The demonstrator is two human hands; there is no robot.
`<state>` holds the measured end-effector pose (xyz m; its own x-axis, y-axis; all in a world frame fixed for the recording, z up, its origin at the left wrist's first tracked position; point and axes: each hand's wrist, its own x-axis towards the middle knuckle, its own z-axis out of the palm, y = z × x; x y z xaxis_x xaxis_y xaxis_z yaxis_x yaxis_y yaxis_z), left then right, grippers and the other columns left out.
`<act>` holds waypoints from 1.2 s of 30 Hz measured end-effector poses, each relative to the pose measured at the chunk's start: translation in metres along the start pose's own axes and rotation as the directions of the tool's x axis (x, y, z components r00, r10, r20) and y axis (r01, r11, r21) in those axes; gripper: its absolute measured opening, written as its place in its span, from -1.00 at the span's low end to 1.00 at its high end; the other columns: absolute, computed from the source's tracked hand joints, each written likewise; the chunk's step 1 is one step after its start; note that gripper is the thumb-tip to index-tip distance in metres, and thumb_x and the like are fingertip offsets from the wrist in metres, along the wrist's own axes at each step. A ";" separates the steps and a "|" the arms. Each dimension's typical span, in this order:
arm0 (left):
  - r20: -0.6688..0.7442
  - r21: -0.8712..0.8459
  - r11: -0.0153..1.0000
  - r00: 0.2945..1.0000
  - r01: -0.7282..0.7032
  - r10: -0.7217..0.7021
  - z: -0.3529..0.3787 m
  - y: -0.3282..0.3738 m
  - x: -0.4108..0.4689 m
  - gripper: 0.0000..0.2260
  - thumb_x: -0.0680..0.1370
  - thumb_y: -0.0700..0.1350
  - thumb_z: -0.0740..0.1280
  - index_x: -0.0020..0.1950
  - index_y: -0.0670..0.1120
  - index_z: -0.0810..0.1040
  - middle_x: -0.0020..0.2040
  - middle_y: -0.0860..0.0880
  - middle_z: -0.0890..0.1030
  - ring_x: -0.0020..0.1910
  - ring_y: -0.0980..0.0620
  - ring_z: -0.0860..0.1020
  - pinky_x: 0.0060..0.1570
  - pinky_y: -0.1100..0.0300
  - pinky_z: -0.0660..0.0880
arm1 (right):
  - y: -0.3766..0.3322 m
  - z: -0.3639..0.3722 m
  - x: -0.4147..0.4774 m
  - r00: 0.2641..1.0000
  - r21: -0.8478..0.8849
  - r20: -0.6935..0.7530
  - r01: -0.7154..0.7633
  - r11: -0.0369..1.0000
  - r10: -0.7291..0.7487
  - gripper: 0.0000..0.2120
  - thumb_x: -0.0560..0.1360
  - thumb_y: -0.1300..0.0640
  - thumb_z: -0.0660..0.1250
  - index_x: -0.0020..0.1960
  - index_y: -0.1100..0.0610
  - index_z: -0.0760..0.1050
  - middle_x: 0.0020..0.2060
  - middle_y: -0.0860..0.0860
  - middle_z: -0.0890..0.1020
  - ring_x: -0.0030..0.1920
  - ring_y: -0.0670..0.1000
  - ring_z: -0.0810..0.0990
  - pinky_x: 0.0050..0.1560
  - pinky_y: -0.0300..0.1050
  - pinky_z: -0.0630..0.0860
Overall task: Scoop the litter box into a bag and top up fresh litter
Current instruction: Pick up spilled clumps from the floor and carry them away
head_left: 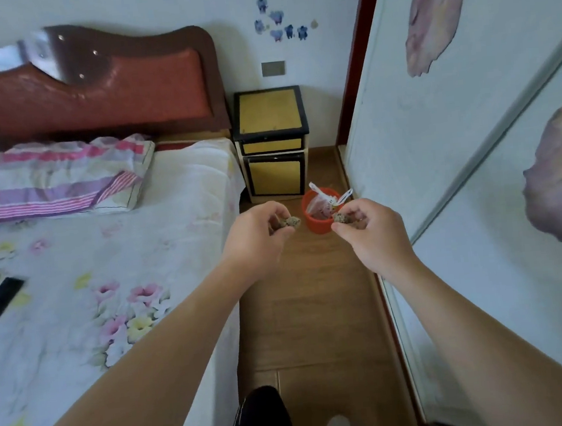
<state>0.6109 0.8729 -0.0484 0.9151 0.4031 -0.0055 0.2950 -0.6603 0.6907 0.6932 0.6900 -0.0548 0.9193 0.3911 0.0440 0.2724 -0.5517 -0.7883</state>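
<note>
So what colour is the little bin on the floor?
The bin is orange-red, with a clear bag inside; the head view shows it.

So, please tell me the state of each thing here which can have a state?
Left hand: closed on a grey speckled litter clump.
Right hand: closed on a second grey clump.
Small orange plastic bin: upright, lined with a thin clear bag, mouth open.
Yellow bedside cabinet with black trim: shut.
Black flat phone: lying on the bed, screen dark.

Single head-worn wide-angle view, facing forward and down along floor aisle between bed and wardrobe doors; hands near, nightstand farther; edges bowed.
</note>
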 end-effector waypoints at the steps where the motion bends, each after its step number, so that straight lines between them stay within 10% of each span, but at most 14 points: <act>1: -0.001 0.002 1.000 1.000 0.001 -0.001 -0.001 -0.002 0.018 -0.93 0.54 -0.07 0.41 -0.04 0.09 0.56 -0.20 0.12 0.56 -0.28 0.13 0.52 -0.29 0.23 0.48 | 0.000 0.003 0.018 1.000 0.001 0.009 -0.003 1.000 0.003 -0.89 0.46 0.09 0.48 -0.03 -0.01 0.59 -0.18 -0.17 0.62 -0.14 -0.19 0.57 -0.13 -0.34 0.45; 21: 0.185 -0.019 0.993 0.975 -0.120 0.121 0.010 -0.017 0.363 -0.88 0.55 -0.06 0.39 -0.01 0.15 0.52 -0.18 0.18 0.52 -0.19 0.20 0.51 -0.22 0.30 0.49 | 0.029 0.031 0.309 0.970 -0.021 -0.088 -0.228 0.973 0.226 -0.89 0.48 0.09 0.45 0.00 0.00 0.59 -0.13 -0.09 0.65 -0.16 -0.10 0.62 -0.33 -0.44 0.42; 36: 0.324 0.042 0.999 0.945 0.025 -0.038 0.165 -0.064 0.526 -0.87 0.53 -0.06 0.40 -0.02 0.17 0.54 -0.15 0.17 0.55 -0.19 0.18 0.53 -0.27 0.36 0.40 | 0.191 0.078 0.479 0.940 -0.046 0.136 -0.310 0.950 0.314 -0.90 0.52 0.01 0.39 0.03 -0.06 0.55 -0.11 -0.17 0.63 -0.06 -0.13 0.60 -0.13 -0.39 0.46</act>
<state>1.1186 1.0224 -0.2142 0.9430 0.2005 -0.2656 0.3294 -0.6760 0.6592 1.1629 0.8297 -0.2324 0.9107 0.2948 -0.2894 -0.0133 -0.6792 -0.7339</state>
